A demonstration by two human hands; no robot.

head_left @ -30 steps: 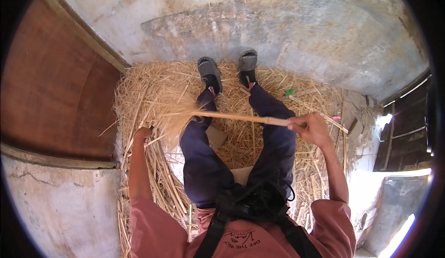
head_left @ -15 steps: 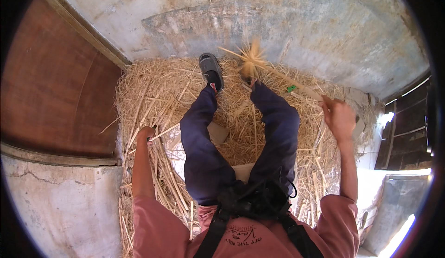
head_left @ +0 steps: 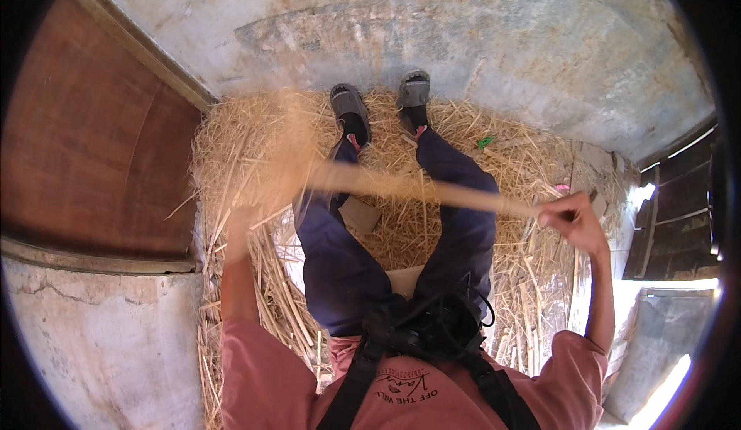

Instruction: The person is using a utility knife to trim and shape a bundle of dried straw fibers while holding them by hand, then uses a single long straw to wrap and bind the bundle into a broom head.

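My right hand point(head_left: 571, 220) is closed around the near end of a long pale stick point(head_left: 463, 197), out to the right of my knees. The stick crosses above both legs toward the left, and its splayed far end is smeared by motion into a pale haze. Behind that haze lies my left hand point(head_left: 241, 221), low beside the loose strips at my left; its fingers are too veiled to read. Pale split strips point(head_left: 289, 306) lie in a heap along my left leg.
Shavings and straw-like scraps point(head_left: 401, 241) cover the floor around my sandals point(head_left: 349, 106). A stained plaster wall point(head_left: 432, 36) rises ahead, with a brown door panel point(head_left: 93, 137) to the left. A flat block point(head_left: 360, 216) sits between my legs. A small green scrap point(head_left: 485, 143) lies ahead right.
The stick's splayed end has swung from near my right foot leftward to over the left side. My right hand has dropped slightly nearer and to the right. My right foot now shows fully.
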